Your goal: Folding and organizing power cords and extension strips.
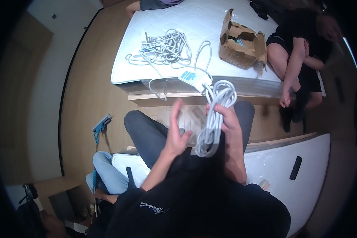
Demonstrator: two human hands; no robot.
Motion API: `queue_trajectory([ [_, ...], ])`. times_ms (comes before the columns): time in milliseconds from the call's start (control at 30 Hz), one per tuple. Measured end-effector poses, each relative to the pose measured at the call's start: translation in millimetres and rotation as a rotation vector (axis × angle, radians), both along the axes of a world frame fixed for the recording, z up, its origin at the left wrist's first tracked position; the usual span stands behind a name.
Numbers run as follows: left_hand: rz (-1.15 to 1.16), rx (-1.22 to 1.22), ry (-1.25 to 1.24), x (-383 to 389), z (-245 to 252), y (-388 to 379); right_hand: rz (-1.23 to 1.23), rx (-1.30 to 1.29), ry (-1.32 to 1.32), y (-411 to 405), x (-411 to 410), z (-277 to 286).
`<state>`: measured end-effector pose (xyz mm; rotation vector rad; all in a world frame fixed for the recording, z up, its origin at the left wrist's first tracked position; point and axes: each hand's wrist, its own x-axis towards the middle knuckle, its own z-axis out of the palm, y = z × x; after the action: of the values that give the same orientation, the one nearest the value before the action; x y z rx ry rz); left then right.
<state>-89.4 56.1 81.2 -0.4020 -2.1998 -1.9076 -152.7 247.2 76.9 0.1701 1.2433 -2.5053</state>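
Note:
My right hand (228, 119) is closed around a bundled coil of thick white cable (215, 125), held upright above my lap. From the coil's top the cable runs to a white power strip or adapter box (195, 79) with a blue label, at the near edge of the mattress. Beside the coil, to its left, my left hand (178, 135) is raised with its fingers apart and nothing in it. A tangled heap of grey-white cables (169, 47) lies on the mattress (202, 20), and a thin loop hangs over its edge.
A torn cardboard box (236, 55) stands on the mattress, near a seated person at the right. Another person in light jeans sits at the lower left, by a blue-headed cleaning tool (99, 128). A second mattress (279, 178) bears a black flat object (296, 168).

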Motion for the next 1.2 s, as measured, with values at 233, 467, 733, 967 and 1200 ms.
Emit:
queue_trajectory([
  [233,0.024,-0.684,0.512,-79,51,2,0.243,-0.121,0.109,50,35,67],
  [467,-0.413,-0.194,0.001,-65,52,19,-0.159,0.662,0.493,62,38,76],
  [733,-0.102,0.038,-0.172,-50,15,49,-0.456,0.585,0.304,-6,9,40],
  [967,-0.046,-0.156,-0.219,-41,25,34,-0.037,0.257,0.269,-18,33,30],
  [1200,0.03,-0.536,-0.125,-13,22,47,-0.061,0.266,0.136,-21,24,3],
])
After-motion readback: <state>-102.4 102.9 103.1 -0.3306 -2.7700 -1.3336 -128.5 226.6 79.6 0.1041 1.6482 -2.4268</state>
